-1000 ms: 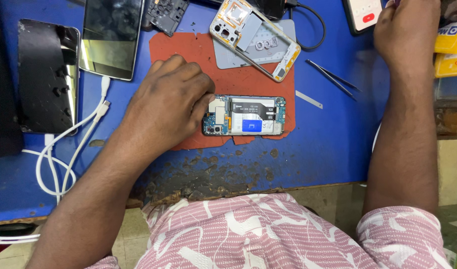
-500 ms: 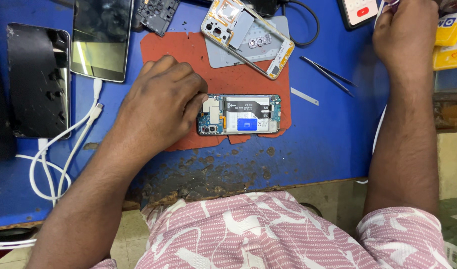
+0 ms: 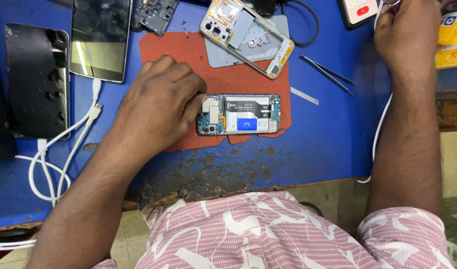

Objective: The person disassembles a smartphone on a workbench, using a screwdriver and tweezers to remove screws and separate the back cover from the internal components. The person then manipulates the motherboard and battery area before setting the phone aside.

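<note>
On the worktop's [image 3: 328, 144] far left lies a black rectangular screen panel [image 3: 36, 82], with a second dark glossy screen [image 3: 100, 37] just beside it. At the top right a lit phone screen [image 3: 360, 10] shows white with a red patch. Yellow packages [image 3: 453, 37] sit at the right edge. A blue-and-white label [image 3: 248, 122] marks the opened phone [image 3: 238, 114].

Bare blue table [image 3: 333, 144] lies right of the opened phone [image 3: 238, 114]; tweezers [image 3: 328, 73] and phone frame [image 3: 246, 37] crowd above.

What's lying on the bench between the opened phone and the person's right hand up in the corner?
In the head view, tweezers lie between the opened phone and the right hand, with a small white strip nearer the phone.
</note>
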The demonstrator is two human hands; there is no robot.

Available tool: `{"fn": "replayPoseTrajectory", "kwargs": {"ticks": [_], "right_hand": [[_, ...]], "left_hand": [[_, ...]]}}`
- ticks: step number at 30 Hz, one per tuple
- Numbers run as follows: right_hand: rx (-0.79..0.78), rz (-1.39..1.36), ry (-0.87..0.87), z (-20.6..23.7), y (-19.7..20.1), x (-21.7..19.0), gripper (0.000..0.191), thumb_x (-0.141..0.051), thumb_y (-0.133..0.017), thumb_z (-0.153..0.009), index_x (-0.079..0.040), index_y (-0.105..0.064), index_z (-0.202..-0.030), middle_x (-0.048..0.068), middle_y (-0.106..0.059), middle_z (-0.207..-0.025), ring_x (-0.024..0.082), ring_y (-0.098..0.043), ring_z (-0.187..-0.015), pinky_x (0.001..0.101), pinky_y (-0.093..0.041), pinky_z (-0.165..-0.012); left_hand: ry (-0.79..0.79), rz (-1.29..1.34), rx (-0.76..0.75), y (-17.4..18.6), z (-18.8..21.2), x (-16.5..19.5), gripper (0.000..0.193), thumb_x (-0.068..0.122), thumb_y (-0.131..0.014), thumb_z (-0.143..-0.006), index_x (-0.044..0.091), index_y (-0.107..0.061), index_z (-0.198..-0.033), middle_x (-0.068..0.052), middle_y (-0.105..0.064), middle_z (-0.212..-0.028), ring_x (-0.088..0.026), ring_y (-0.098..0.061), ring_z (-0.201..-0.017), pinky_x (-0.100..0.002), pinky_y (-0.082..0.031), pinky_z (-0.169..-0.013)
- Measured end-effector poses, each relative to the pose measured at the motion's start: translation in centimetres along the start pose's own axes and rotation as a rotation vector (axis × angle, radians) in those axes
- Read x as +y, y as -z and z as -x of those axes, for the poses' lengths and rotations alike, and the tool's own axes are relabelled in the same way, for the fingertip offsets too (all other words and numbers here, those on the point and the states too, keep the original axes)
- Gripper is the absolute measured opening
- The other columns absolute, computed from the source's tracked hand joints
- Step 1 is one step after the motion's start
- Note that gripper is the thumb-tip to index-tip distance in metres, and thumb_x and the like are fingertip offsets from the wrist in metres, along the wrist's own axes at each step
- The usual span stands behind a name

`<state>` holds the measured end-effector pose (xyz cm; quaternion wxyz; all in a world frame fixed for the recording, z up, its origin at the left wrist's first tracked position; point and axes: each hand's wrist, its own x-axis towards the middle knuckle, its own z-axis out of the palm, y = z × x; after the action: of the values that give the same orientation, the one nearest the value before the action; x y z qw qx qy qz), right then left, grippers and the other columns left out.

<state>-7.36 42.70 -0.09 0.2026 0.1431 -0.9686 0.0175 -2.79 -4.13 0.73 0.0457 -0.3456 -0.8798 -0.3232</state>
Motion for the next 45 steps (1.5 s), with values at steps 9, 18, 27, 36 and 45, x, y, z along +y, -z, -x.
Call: {"fn": "replayPoseTrajectory", "kwargs": {"ticks": [9, 18, 27, 36, 45], "right_hand": [[0.008, -0.006, 0.05, -0.2, 0.0, -0.2, 0.018, 0.014, -0.06, -0.086, 0.004, -0.061, -0.101, 0.024, -0.068, -0.095, 0.044, -0.068, -0.096, 0.0482, -0.054, -0.083], [0.085, -0.19, 0.004, 0.4, 0.5, 0.1, 0.014, 0.017, -0.057, -0.095, 0.004, -0.058, -0.102, 0.019, -0.068, -0.094, 0.032, -0.067, -0.082, 0.0409, -0.054, -0.077], [0.215, -1.289, -0.454, 1.8, 2.9, -8.1, 0.02, -0.015, -0.055, -0.106, 0.003, -0.057, -0.098, 0.017, -0.064, -0.093, 0.024, -0.063, -0.077, 0.0354, -0.053, -0.073], [-0.202, -1.76, -0.165, 0.2, 1.3, -20.9, 0.05, -0.046, -0.052, -0.109, 0.002, -0.06, -0.096, 0.018, -0.065, -0.098, 0.021, -0.068, -0.083, 0.0332, -0.061, -0.08], [-0.264, -1.472, -0.176, 1.9, 0.3, -23.7, 0.035, 0.014, -0.068, -0.101, -0.002, -0.043, -0.12, 0.017, -0.066, -0.113, 0.024, -0.073, -0.111, 0.0338, -0.064, -0.098]], "left_hand": [[0.002, 0.001, -0.001, 0.1, 0.1, 0.0, 0.008, 0.011, -0.075, -0.09, 0.005, -0.074, -0.095, -0.007, -0.065, -0.092, -0.028, -0.059, -0.093, -0.043, -0.045, -0.085], [0.007, 0.01, -0.002, 0.1, -0.1, 0.0, 0.008, 0.012, -0.075, -0.091, 0.005, -0.074, -0.094, -0.006, -0.066, -0.092, -0.027, -0.06, -0.093, -0.043, -0.045, -0.085], [-0.001, 0.013, 0.008, 0.2, 0.0, -0.3, 0.008, 0.012, -0.075, -0.09, 0.005, -0.072, -0.094, -0.008, -0.064, -0.093, -0.03, -0.059, -0.096, -0.044, -0.045, -0.087], [-0.016, -0.004, 0.019, -0.1, 0.7, -1.2, 0.007, 0.01, -0.075, -0.092, 0.006, -0.072, -0.097, -0.007, -0.065, -0.097, -0.028, -0.059, -0.098, -0.043, -0.045, -0.089], [-0.014, -0.077, 0.008, -0.3, 0.9, -2.1, 0.008, 0.007, -0.075, -0.089, 0.006, -0.072, -0.097, -0.005, -0.066, -0.099, -0.026, -0.059, -0.099, -0.042, -0.045, -0.087]]}}
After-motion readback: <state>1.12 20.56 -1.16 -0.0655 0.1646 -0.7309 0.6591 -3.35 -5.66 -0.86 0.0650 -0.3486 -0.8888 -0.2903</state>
